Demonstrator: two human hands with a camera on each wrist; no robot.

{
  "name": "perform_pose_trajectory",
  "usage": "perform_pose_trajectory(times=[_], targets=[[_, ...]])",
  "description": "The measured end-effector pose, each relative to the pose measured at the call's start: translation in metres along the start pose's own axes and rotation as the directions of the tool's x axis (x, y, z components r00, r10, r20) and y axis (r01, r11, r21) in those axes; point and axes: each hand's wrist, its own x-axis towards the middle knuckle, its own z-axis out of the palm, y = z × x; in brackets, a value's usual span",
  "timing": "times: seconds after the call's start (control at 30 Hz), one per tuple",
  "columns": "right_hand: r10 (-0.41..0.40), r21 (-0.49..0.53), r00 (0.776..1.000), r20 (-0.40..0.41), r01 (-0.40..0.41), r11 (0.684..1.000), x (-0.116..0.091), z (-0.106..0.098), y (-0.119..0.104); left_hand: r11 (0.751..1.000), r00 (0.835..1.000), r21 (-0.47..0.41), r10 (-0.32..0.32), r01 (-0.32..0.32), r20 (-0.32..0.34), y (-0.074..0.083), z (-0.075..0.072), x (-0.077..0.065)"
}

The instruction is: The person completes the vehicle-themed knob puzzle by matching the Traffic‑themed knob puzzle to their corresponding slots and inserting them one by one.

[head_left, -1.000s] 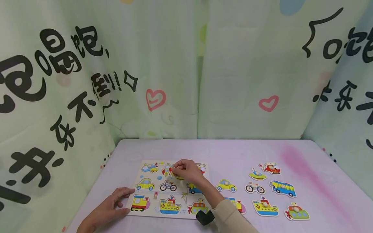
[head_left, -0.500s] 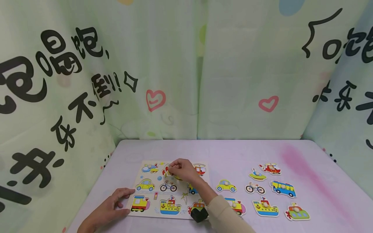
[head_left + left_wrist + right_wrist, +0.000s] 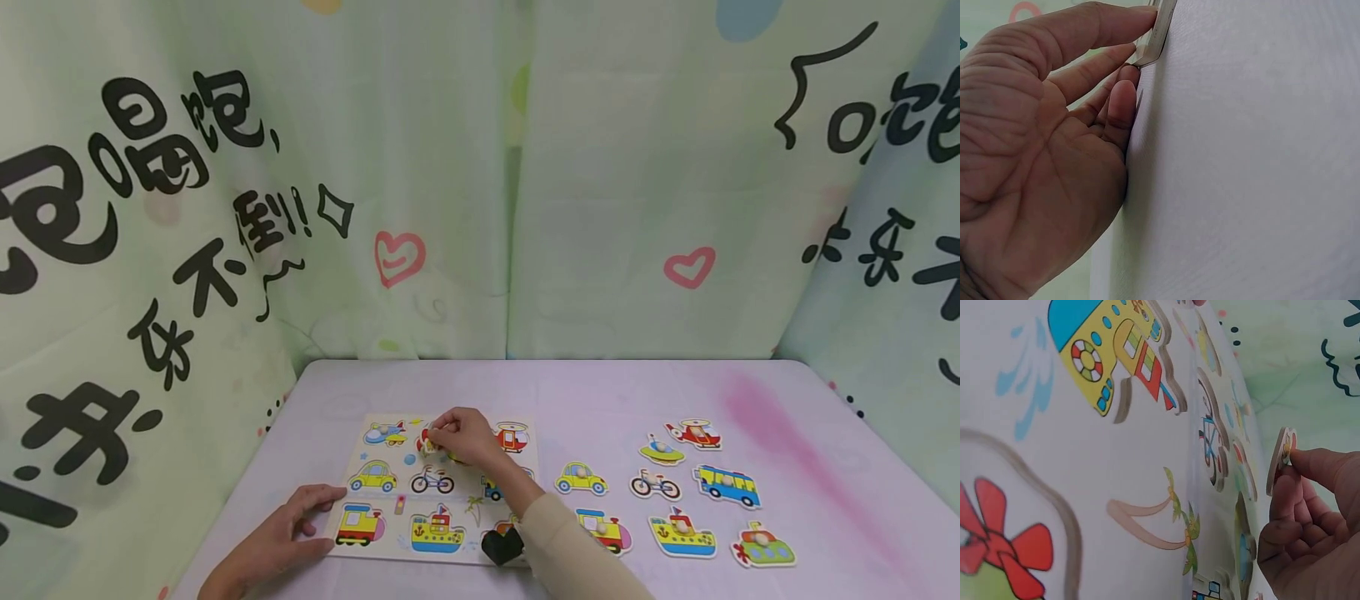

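Observation:
A small flat wooden puzzle piece (image 3: 1280, 461), red and yellow on its face, is pinched between the thumb and fingers of my right hand (image 3: 476, 437). In the head view it covers the rocket picture in the top row of the puzzle board (image 3: 397, 542); the right wrist view shows the piece tilted on edge and apart from the board. My left hand (image 3: 281, 529) lies at the board's left edge, fingertips touching it, thumb near the lower corner. From the left wrist, its fingers (image 3: 1116, 28) reach out straight to the board's edge (image 3: 1159, 37).
Loose vehicle pieces lie right of the board: a yellow car (image 3: 581, 477), a train (image 3: 606, 531), a bicycle (image 3: 656, 483), a bus (image 3: 727, 486), a ship (image 3: 682, 533), a submarine (image 3: 763, 547), a flying saucer (image 3: 662, 451) and a helicopter (image 3: 695, 433). A curtain (image 3: 585, 192) hangs behind.
My right hand has shifted a little left with the piece, from beside the rocket picture to over it. The board's helicopter picture is uncovered. My left hand stays put.

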Motion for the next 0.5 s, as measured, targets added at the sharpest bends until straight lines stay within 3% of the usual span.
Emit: perform_pose_trajectory(times=[0.27, 0.5], targets=[[-0.03, -0.072, 0.999, -0.016, 0.029, 0.997, 0.005, 0.006, 0.002, 1.0, 1.0, 0.01, -0.029, 0.029, -0.007, 0.0, 0.0, 0.001], [-0.011, -0.125, 0.998, -0.056, 0.004, 0.992, 0.009, 0.011, 0.003, 0.999, 0.999, -0.015, -0.036, 0.036, 0.0, 0.002, 0.0, -0.001]])
